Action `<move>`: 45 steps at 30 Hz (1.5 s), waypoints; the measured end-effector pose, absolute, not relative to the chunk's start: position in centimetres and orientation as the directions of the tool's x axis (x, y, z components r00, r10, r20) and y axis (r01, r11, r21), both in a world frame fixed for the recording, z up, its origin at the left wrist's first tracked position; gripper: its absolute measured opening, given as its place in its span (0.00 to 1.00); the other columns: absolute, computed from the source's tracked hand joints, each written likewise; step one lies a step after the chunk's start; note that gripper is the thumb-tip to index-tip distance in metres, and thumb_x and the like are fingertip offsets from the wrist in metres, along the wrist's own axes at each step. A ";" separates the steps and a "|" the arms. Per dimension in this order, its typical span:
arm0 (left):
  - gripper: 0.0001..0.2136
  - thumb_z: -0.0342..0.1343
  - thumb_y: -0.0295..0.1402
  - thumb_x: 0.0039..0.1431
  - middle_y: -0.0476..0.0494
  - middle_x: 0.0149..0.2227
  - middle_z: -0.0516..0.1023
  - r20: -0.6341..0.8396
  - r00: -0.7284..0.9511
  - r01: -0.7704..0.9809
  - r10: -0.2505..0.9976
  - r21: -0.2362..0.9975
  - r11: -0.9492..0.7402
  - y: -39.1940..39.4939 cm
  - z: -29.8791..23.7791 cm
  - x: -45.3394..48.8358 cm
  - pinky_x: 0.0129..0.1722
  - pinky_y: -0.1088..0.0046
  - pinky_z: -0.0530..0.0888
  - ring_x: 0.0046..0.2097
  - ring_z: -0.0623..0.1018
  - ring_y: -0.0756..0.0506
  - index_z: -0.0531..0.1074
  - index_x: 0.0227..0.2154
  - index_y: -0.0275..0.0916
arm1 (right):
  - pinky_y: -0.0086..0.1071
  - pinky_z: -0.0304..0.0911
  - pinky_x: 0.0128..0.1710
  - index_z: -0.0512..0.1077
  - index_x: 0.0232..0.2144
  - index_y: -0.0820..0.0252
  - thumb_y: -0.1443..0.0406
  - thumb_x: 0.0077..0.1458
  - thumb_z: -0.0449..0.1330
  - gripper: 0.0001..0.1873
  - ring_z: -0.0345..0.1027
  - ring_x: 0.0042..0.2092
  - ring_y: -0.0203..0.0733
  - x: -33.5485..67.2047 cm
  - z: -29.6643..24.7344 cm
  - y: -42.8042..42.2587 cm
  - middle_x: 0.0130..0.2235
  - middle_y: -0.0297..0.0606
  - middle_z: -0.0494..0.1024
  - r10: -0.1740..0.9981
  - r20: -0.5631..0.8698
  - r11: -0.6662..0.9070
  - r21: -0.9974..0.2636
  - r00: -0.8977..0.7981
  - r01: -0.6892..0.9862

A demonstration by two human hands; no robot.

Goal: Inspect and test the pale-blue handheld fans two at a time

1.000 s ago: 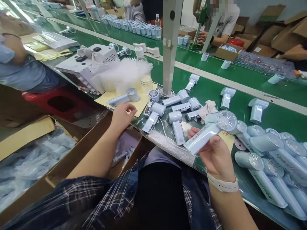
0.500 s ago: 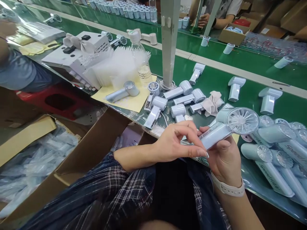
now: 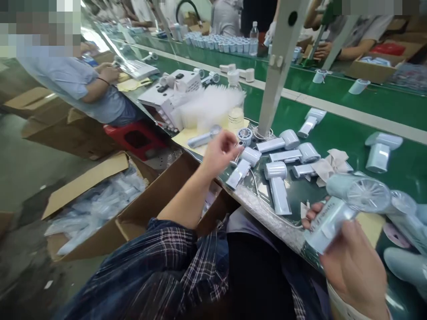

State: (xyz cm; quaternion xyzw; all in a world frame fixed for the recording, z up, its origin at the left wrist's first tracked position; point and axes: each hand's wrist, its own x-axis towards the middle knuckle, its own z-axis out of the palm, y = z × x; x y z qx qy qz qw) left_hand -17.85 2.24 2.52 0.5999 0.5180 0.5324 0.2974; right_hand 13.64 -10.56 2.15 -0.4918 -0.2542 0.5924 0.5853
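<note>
My right hand (image 3: 356, 262) is wrapped round the handle of a pale blue handheld fan (image 3: 328, 222). Its clear, ribbed round head tilts up to the right, and dark lettering shows on the handle. My left hand (image 3: 218, 153) is away from that fan, thumb and fingertips drawn together over the handle of a fan with a dark-ringed head (image 3: 245, 134). Whatever is between those fingertips, if anything, is hidden. Beside this hand lie a white-blue fan (image 3: 243, 166) and another fan (image 3: 278, 186), among several more.
A grey post (image 3: 271, 71) rises from the bench. Behind my left hand are white plastic sleeves (image 3: 203, 106), a bottle (image 3: 235, 111) and a white box-shaped device (image 3: 176, 86). An open carton (image 3: 83, 186) of bagged pieces stands lower left. A co-worker in light blue (image 3: 63, 75) sits further left.
My left hand has left the held fan's handle and moved left to the lying fans. My right hand has turned the held fan so its lettering faces me. The view has swung left.
</note>
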 end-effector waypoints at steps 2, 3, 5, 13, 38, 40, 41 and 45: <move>0.12 0.68 0.37 0.63 0.48 0.35 0.74 0.504 -0.392 0.623 0.770 0.761 -0.181 4.6 3.3 -22.7 0.45 0.68 0.73 0.39 0.74 0.46 0.70 0.38 0.42 | 0.37 0.80 0.43 0.83 0.48 0.54 0.55 0.52 0.78 0.22 0.78 0.44 0.44 14.0 2.1 -10.5 0.47 0.40 0.81 0.944 -0.299 -0.216 -0.879 0.138 -0.425; 0.10 0.68 0.32 0.62 0.44 0.40 0.77 0.570 -0.424 0.751 0.704 0.656 -0.078 5.7 3.4 -24.6 0.54 0.63 0.73 0.46 0.76 0.42 0.71 0.39 0.41 | 0.37 0.80 0.44 0.83 0.48 0.53 0.57 0.50 0.78 0.23 0.77 0.44 0.43 14.1 2.1 -10.5 0.47 0.39 0.81 0.947 -0.292 -0.214 -0.881 0.130 -0.422; 0.11 0.67 0.30 0.61 0.38 0.50 0.78 0.593 -0.364 0.880 0.718 0.472 0.056 7.4 3.3 -27.0 0.65 0.55 0.69 0.57 0.76 0.36 0.73 0.44 0.41 | 0.37 0.79 0.43 0.83 0.46 0.51 0.58 0.49 0.79 0.22 0.76 0.43 0.42 14.1 2.0 -10.4 0.47 0.38 0.81 0.955 -0.265 -0.186 -0.886 0.134 -0.425; 0.05 0.60 0.24 0.64 0.39 0.48 0.79 0.433 -0.360 0.902 0.826 0.387 0.190 9.1 2.6 -27.9 0.63 0.56 0.71 0.55 0.77 0.37 0.72 0.39 0.41 | 0.33 0.79 0.39 0.83 0.46 0.52 0.57 0.48 0.79 0.22 0.77 0.40 0.41 14.4 2.2 -11.1 0.46 0.41 0.82 0.959 -0.257 -0.183 -0.884 0.120 -0.431; 0.14 0.56 0.31 0.69 0.41 0.40 0.83 -0.042 0.649 0.466 0.760 0.811 -0.353 0.6 0.9 -6.2 0.47 0.66 0.75 0.42 0.80 0.43 0.85 0.49 0.37 | 0.54 0.78 0.59 0.63 0.74 0.52 0.53 0.61 0.71 0.44 0.77 0.63 0.62 15.2 -2.3 -14.0 0.70 0.53 0.74 0.948 0.194 0.103 -0.937 0.252 0.335; 0.13 0.61 0.31 0.64 0.46 0.36 0.80 -0.069 0.560 0.241 0.826 0.967 -0.083 0.9 0.3 -6.3 0.36 0.71 0.71 0.32 0.75 0.49 0.82 0.48 0.37 | 0.57 0.73 0.65 0.67 0.72 0.53 0.52 0.63 0.68 0.39 0.73 0.67 0.63 14.4 -2.8 -12.7 0.69 0.52 0.75 0.951 0.267 0.161 -0.858 0.155 0.487; 0.15 0.61 0.32 0.62 0.49 0.33 0.78 -0.099 0.486 0.121 0.868 0.992 0.045 1.0 0.0 -6.3 0.31 0.73 0.67 0.28 0.70 0.51 0.80 0.50 0.38 | 0.57 0.72 0.65 0.69 0.71 0.53 0.52 0.64 0.66 0.36 0.74 0.67 0.63 14.2 -3.0 -12.0 0.68 0.51 0.77 0.962 0.258 0.169 -0.828 0.095 0.534; 0.21 0.57 0.34 0.63 0.55 0.27 0.67 -0.148 0.280 -0.099 0.948 0.978 0.182 0.8 -1.6 -6.9 0.24 0.74 0.57 0.23 0.59 0.52 0.71 0.59 0.41 | 0.56 0.73 0.63 0.66 0.72 0.55 0.55 0.69 0.58 0.33 0.75 0.65 0.60 13.9 -3.3 -10.4 0.65 0.52 0.79 0.988 0.142 0.151 -0.786 -0.064 0.600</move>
